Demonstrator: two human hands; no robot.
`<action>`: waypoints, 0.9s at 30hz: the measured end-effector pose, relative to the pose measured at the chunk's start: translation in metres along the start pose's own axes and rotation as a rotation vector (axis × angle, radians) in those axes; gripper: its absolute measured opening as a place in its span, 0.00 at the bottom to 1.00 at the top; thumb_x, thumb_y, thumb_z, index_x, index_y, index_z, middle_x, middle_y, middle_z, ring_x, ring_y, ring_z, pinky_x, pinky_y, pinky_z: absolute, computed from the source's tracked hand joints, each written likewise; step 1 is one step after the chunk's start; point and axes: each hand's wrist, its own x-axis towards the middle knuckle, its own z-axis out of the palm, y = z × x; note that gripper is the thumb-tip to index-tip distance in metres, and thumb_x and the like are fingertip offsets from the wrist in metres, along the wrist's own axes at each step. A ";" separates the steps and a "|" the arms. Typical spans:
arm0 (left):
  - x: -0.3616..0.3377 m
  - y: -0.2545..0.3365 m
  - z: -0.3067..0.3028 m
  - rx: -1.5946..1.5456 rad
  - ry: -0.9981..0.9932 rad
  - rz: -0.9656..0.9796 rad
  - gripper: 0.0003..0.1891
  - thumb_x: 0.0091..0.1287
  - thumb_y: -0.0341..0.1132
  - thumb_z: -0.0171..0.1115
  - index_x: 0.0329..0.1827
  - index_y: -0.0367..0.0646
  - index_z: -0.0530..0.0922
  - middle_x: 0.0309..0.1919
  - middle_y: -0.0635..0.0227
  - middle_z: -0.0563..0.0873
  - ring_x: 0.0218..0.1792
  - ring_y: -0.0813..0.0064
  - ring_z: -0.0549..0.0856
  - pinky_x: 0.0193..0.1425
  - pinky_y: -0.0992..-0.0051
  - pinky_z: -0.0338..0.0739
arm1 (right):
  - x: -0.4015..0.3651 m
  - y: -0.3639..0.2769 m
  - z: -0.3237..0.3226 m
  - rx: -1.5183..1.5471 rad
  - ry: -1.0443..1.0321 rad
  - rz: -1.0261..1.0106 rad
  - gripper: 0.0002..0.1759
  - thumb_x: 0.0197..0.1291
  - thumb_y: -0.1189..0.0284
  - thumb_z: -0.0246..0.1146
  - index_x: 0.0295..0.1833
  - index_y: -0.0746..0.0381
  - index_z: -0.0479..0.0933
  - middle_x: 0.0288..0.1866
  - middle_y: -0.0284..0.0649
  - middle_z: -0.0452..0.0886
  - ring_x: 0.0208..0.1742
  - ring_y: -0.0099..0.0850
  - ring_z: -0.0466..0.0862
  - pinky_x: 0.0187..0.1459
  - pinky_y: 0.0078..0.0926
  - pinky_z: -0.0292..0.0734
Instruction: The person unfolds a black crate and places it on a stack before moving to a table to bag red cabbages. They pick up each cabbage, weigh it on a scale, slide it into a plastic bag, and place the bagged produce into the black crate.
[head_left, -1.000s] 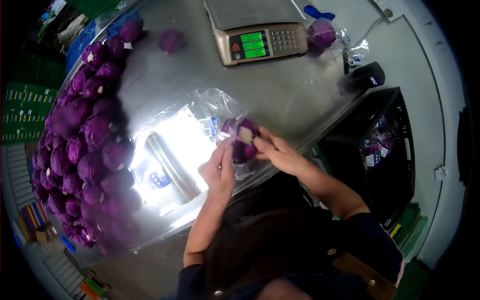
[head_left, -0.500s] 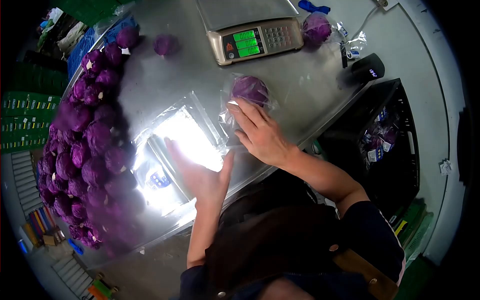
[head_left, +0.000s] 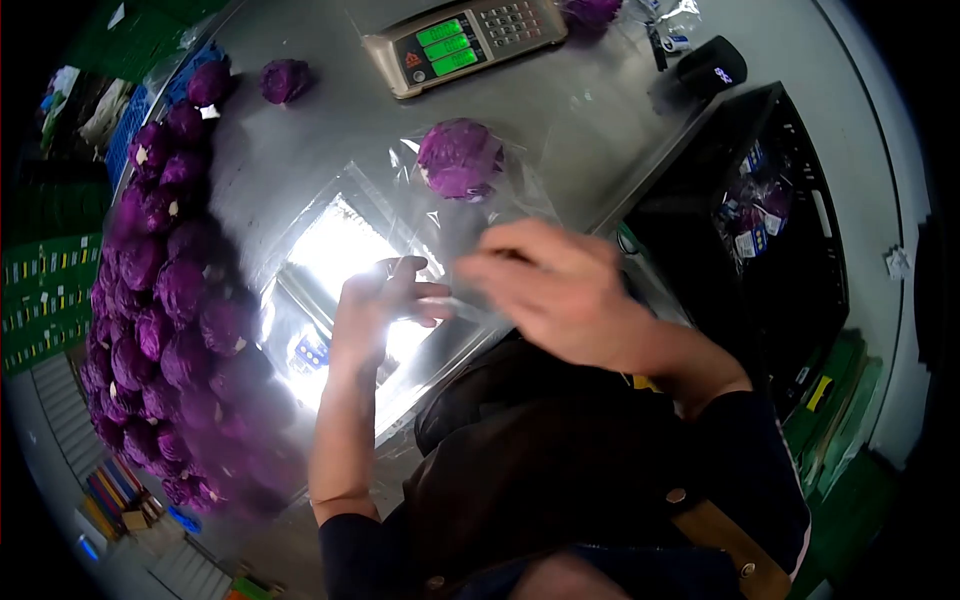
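Observation:
A purple cabbage [head_left: 460, 160] lies inside a clear plastic bag [head_left: 435, 220] on the metal table, the bag's loose end spreading toward my hands. My right hand [head_left: 560, 290], smeared a little by motion, is closed with fingers pinched together at that loose end. Opposite it, my left hand [head_left: 385, 305] has its fingers bent and apart, close beside the loose plastic. Under and beside the left hand lies a stack of flat clear bags [head_left: 310, 300] with a bright glare and a blue label mark.
A heap of purple cabbages [head_left: 150, 330] lines the table's left side. A digital scale [head_left: 470, 45] stands at the back, a black cylindrical device [head_left: 712, 65] near the right edge. The black crate [head_left: 800, 300] on the right holds bagged, labelled cabbages.
Both hands have moved nearer my body, the right off the cabbage to the bag's loose end. The left has lifted from the bag stack and bent its fingers. The view has shifted.

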 end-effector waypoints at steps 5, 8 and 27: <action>-0.001 0.008 -0.009 -0.416 -0.123 -0.076 0.23 0.64 0.29 0.51 0.57 0.15 0.65 0.43 0.44 0.82 0.41 0.55 0.85 0.46 0.62 0.80 | -0.004 0.012 0.078 -0.105 0.080 -0.189 0.12 0.45 0.69 0.70 0.36 0.60 0.80 0.38 0.32 0.77 0.35 0.29 0.78 0.36 0.23 0.76; 0.013 -0.013 -0.020 -0.539 -0.128 -0.190 0.25 0.64 0.30 0.51 0.59 0.16 0.64 0.43 0.42 0.81 0.41 0.54 0.85 0.46 0.61 0.80 | -0.002 0.019 0.069 0.056 0.150 -0.323 0.10 0.48 0.70 0.68 0.37 0.60 0.79 0.40 0.34 0.78 0.35 0.30 0.79 0.36 0.22 0.76; -0.013 -0.015 -0.052 0.039 0.132 0.183 0.28 0.61 0.26 0.46 0.65 0.24 0.61 0.44 0.43 0.83 0.34 0.63 0.87 0.37 0.76 0.81 | -0.057 0.101 0.030 -0.008 0.087 0.158 0.32 0.49 0.81 0.66 0.62 0.60 0.69 0.63 0.45 0.73 0.63 0.44 0.73 0.62 0.32 0.70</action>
